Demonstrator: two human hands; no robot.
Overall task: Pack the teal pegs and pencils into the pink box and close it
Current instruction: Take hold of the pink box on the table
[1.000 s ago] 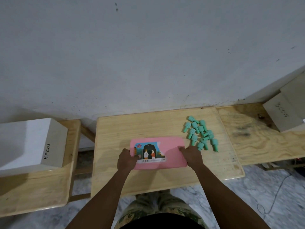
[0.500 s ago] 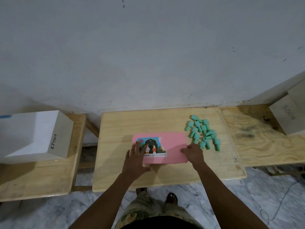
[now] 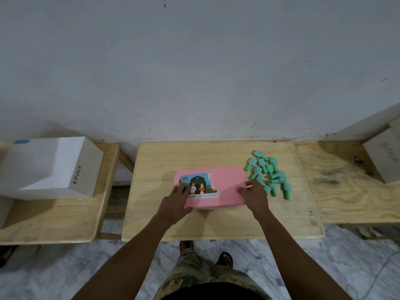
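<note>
Centre frame, the flat pink rectangular box [image 3: 225, 182] lies on the pale wooden table [image 3: 194, 226]. The left hand [image 3: 175, 202] rests spread flat on its lid, and the right hand [image 3: 254, 197] grips its right edge. Loose teal plastic pegs [image 3: 268, 172] cluster just right of it.

Handwritten in black on the near right face of the white cardboard box [image 3: 52, 167] at far left is "KP003", running upward. The pale box [image 3: 383, 161] at the far right edge bears a handwritten code, upside down and not surely legible. The picture sticker [image 3: 200, 187] on the pink rectangular box [image 3: 227, 182] carries a barcode strip of print too small to read.
</note>
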